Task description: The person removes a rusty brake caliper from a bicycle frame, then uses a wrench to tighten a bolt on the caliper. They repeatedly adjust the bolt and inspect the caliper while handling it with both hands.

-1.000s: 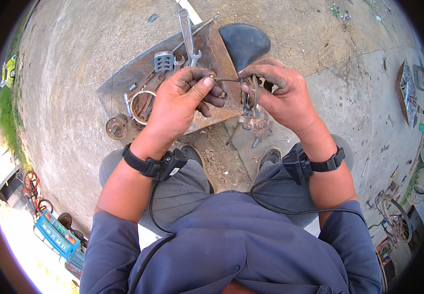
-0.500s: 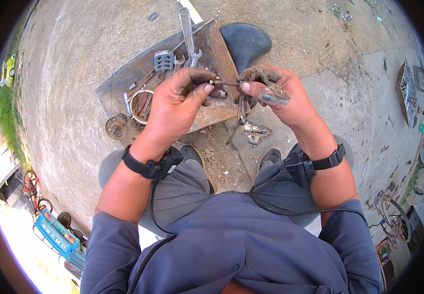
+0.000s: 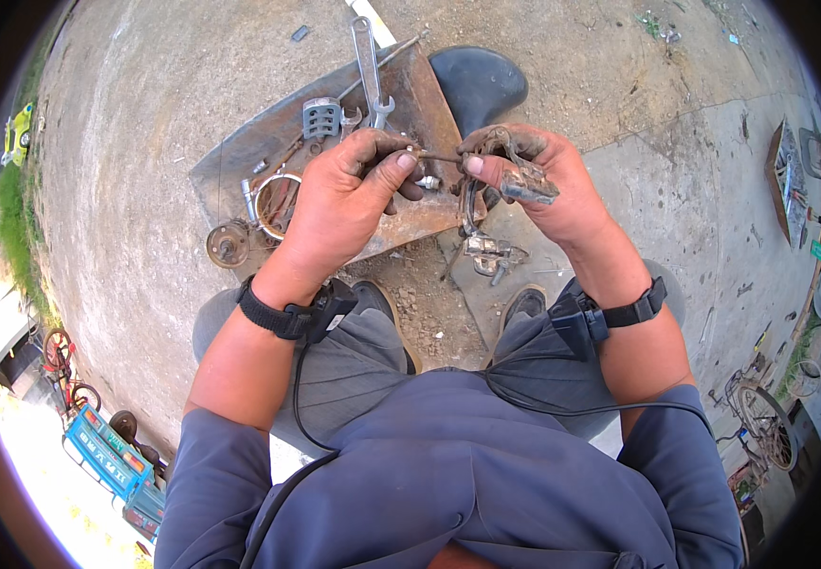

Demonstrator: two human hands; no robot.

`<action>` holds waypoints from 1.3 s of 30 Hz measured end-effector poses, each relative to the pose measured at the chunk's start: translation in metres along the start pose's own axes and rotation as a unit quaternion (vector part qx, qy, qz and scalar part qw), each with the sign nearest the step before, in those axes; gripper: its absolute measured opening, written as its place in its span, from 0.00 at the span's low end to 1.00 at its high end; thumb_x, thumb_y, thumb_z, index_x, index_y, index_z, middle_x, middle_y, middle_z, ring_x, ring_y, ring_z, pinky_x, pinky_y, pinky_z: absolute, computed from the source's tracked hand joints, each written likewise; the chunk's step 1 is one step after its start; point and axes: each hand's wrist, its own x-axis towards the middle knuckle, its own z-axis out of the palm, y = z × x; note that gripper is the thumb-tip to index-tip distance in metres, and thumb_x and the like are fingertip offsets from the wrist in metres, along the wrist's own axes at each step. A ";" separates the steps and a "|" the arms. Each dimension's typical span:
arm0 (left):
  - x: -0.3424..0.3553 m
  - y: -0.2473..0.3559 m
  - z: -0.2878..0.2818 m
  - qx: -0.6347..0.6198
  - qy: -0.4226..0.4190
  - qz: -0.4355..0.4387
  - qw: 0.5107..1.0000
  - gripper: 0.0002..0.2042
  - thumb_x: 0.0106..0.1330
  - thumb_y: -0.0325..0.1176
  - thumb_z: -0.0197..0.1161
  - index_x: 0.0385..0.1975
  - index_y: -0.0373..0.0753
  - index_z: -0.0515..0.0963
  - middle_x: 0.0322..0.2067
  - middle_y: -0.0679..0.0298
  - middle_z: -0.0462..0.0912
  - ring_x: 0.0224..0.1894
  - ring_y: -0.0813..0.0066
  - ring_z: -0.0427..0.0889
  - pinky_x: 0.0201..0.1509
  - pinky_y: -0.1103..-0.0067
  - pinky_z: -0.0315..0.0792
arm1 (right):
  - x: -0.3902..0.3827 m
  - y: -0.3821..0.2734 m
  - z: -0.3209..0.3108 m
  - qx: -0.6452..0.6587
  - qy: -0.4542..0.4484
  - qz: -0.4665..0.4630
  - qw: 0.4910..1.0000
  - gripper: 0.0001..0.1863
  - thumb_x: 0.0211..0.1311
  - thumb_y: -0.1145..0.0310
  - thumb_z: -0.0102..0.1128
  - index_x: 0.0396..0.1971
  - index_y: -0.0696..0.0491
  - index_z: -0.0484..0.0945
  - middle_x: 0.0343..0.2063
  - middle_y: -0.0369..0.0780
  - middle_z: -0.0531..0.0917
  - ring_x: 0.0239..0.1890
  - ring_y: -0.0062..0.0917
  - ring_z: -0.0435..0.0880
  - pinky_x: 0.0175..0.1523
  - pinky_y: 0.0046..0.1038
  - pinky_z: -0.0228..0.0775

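Observation:
My left hand [image 3: 339, 204] pinches the end of a thin rusty rod [image 3: 445, 158] near a small fitting at its tip. My right hand [image 3: 562, 194] grips a dirty jointed metal assembly [image 3: 527, 183] at the rod's other end; part of the assembly hangs below the fingers. Behind and beneath both hands lies a rusty metal tray [image 3: 230, 166] holding wrenches [image 3: 367, 66], a slotted grey metal piece [image 3: 321, 118] and a large metal ring [image 3: 260, 199]. A round rusty part [image 3: 228, 244] sits at the tray's lower left.
A black saddle [image 3: 477, 81] lies behind the tray, near a white bar [image 3: 370, 19]. At the right are a wooden-edged tray of items [image 3: 788, 180] and a bicycle wheel [image 3: 771, 427]. At the left stand a red bicycle [image 3: 62, 365] and a blue cart [image 3: 102, 450].
Since a second ago my right hand has turned the assembly, so one piece of it now lies out over my thumb. My left hand's fingers have shifted slightly at the rod's tip.

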 end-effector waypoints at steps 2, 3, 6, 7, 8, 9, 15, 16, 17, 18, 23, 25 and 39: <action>-0.001 -0.002 0.003 -0.021 0.012 0.027 0.999 0.08 0.71 0.28 0.60 0.45 0.33 0.78 0.34 0.64 0.84 0.35 0.80 0.83 0.34 0.84 0.74 | 0.000 -0.002 -0.004 -0.016 -0.010 0.017 1.000 0.10 0.60 0.67 0.71 0.37 0.56 0.83 0.21 0.29 0.78 0.20 0.09 0.70 0.23 0.16 0.57; -0.001 -0.002 0.004 -0.030 0.019 0.038 0.999 0.07 0.70 0.28 0.61 0.44 0.33 0.79 0.33 0.65 0.83 0.34 0.81 0.83 0.34 0.84 0.74 | -0.001 -0.003 -0.005 -0.023 -0.009 0.018 1.000 0.10 0.60 0.67 0.71 0.37 0.56 0.83 0.22 0.29 0.79 0.20 0.10 0.70 0.23 0.16 0.57; 0.001 -0.003 0.005 0.021 0.021 0.129 0.991 0.07 0.70 0.24 0.61 0.44 0.33 0.78 0.33 0.65 0.83 0.34 0.80 0.83 0.34 0.83 0.74 | -0.003 -0.006 -0.005 -0.031 -0.004 0.020 0.999 0.11 0.59 0.67 0.72 0.37 0.56 0.83 0.24 0.31 0.80 0.21 0.10 0.71 0.24 0.16 0.59; 0.001 -0.002 0.005 0.031 0.022 0.127 0.991 0.06 0.70 0.26 0.60 0.44 0.33 0.78 0.33 0.65 0.83 0.34 0.80 0.83 0.34 0.83 0.74 | -0.003 -0.006 -0.005 -0.027 -0.001 0.020 0.999 0.11 0.59 0.67 0.72 0.38 0.57 0.83 0.25 0.31 0.81 0.21 0.10 0.72 0.25 0.16 0.60; 0.001 -0.001 0.005 0.042 0.023 0.125 0.991 0.07 0.71 0.28 0.59 0.44 0.33 0.78 0.32 0.65 0.82 0.34 0.80 0.83 0.34 0.83 0.74 | -0.003 -0.006 -0.005 -0.023 0.002 0.020 1.000 0.11 0.59 0.67 0.72 0.38 0.57 0.83 0.25 0.31 0.81 0.22 0.10 0.73 0.25 0.16 0.62; 0.001 0.000 0.005 0.052 0.022 0.121 0.991 0.07 0.72 0.29 0.59 0.43 0.33 0.78 0.32 0.65 0.82 0.34 0.79 0.83 0.34 0.83 0.74 | -0.003 -0.005 -0.004 -0.021 0.000 -0.001 1.000 0.12 0.59 0.68 0.72 0.39 0.57 0.83 0.25 0.31 0.81 0.23 0.10 0.74 0.27 0.16 0.63; 0.000 0.011 -0.002 -0.042 -0.063 -0.074 0.994 0.16 0.76 0.42 0.53 0.38 0.34 0.77 0.28 0.65 0.80 0.29 0.81 0.81 0.29 0.84 0.71 | -0.004 -0.005 -0.007 -0.064 -0.003 -0.052 0.997 0.13 0.59 0.70 0.72 0.41 0.59 0.83 0.30 0.32 0.83 0.32 0.13 0.78 0.34 0.19 0.71; 0.000 0.012 -0.002 -0.045 -0.069 -0.072 0.994 0.15 0.77 0.42 0.52 0.38 0.34 0.77 0.27 0.66 0.79 0.28 0.82 0.80 0.28 0.85 0.70 | -0.004 -0.005 -0.007 -0.082 -0.008 -0.073 0.994 0.13 0.59 0.71 0.71 0.42 0.59 0.83 0.31 0.33 0.83 0.32 0.13 0.79 0.33 0.19 0.71; -0.001 0.013 -0.001 -0.046 -0.073 -0.076 0.993 0.15 0.77 0.42 0.51 0.38 0.35 0.76 0.26 0.68 0.78 0.27 0.83 0.79 0.27 0.85 0.68 | -0.004 -0.005 -0.008 -0.100 -0.014 -0.093 0.991 0.13 0.58 0.71 0.71 0.42 0.59 0.83 0.32 0.34 0.84 0.32 0.14 0.79 0.33 0.20 0.72; -0.002 0.014 0.000 -0.051 -0.080 -0.072 0.993 0.15 0.78 0.42 0.50 0.38 0.36 0.76 0.25 0.69 0.78 0.26 0.84 0.78 0.26 0.86 0.67 | -0.005 -0.005 -0.008 -0.155 -0.011 -0.121 0.980 0.13 0.58 0.72 0.71 0.42 0.59 0.82 0.33 0.35 0.84 0.32 0.14 0.79 0.33 0.20 0.72; -0.005 0.013 0.004 0.022 -0.046 -0.059 0.997 0.14 0.77 0.41 0.52 0.35 0.36 0.76 0.23 0.70 0.74 0.22 0.86 0.73 0.25 0.85 0.67 | -0.003 -0.005 -0.012 -0.303 -0.006 -0.191 0.934 0.13 0.57 0.74 0.70 0.42 0.58 0.82 0.36 0.38 0.84 0.31 0.15 0.78 0.32 0.20 0.73; -0.005 0.011 0.004 0.064 -0.037 -0.030 0.997 0.13 0.77 0.39 0.52 0.34 0.36 0.75 0.23 0.70 0.73 0.22 0.86 0.72 0.25 0.85 0.67 | -0.004 -0.004 -0.011 -0.278 -0.007 -0.183 0.943 0.13 0.57 0.73 0.70 0.42 0.59 0.82 0.36 0.38 0.84 0.31 0.15 0.79 0.32 0.20 0.73; 0.000 0.005 -0.002 0.287 0.001 0.303 0.909 0.05 0.70 0.27 0.57 0.36 0.33 0.77 0.29 0.57 0.76 0.28 0.62 0.76 0.32 0.73 0.70 | -0.008 -0.014 -0.007 -0.012 -0.027 0.080 0.996 0.11 0.59 0.64 0.70 0.36 0.56 0.83 0.29 0.34 0.84 0.29 0.15 0.77 0.33 0.19 0.67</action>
